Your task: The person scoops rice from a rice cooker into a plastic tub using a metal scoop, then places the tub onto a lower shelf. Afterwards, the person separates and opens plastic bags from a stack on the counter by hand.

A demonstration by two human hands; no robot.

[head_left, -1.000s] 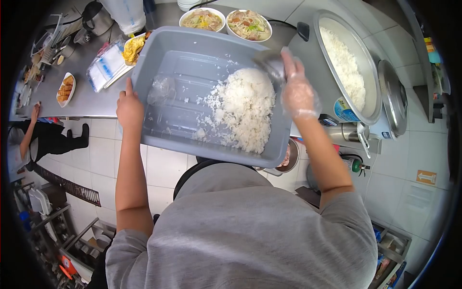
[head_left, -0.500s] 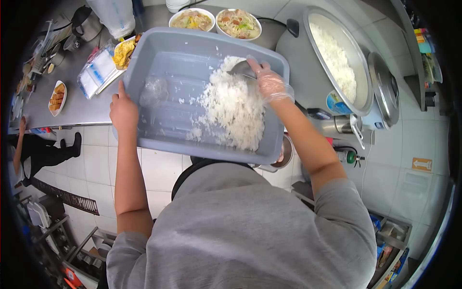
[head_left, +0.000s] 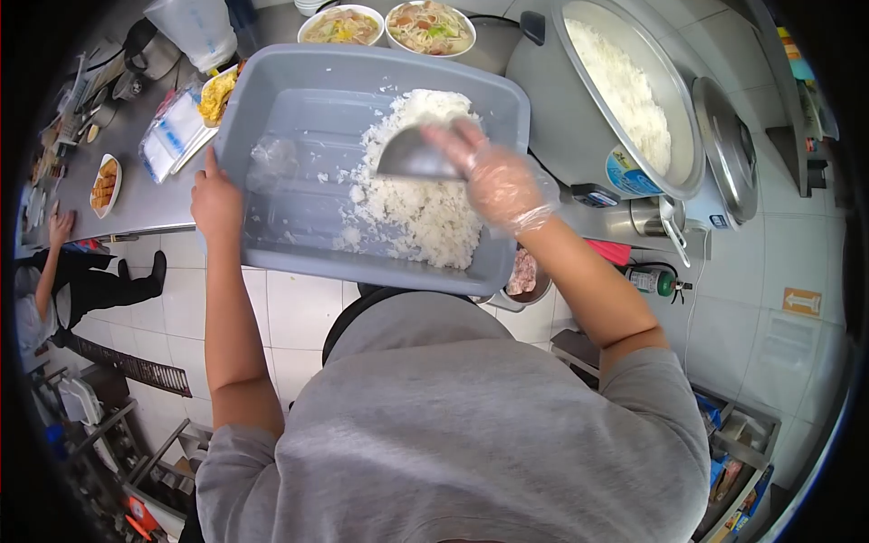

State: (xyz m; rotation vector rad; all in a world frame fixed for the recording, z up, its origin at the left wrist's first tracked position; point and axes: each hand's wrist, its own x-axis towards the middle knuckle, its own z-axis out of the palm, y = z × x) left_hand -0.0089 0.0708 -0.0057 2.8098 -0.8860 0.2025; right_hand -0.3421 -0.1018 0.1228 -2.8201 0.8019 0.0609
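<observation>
My left hand [head_left: 216, 201] grips the left rim of a grey plastic tub [head_left: 299, 217]. A clear plastic glove covers my right hand [head_left: 502, 181], which holds a metal bowl [head_left: 418, 156], blurred by motion, over the cooked rice [head_left: 416, 222]. The rice is heaped in the right half of the tub, with loose grains scattered leftward. Crumpled clear plastic [head_left: 273, 159] lies in the tub's left part.
A large pot [head_left: 692, 172] of rice stands at the right, its lid [head_left: 731, 158] beside it. Two noodle bowls [head_left: 340, 27] [head_left: 430, 29] sit behind the tub. Plastic bags [head_left: 176, 136] and a dish of fried rolls [head_left: 105, 185] lie left. Another person [head_left: 54, 290] stands far left.
My right hand and the metal bowl have moved left from the tub's right rim to over the rice. The rice heap is flatter and more spread out. My left hand stays on the rim.
</observation>
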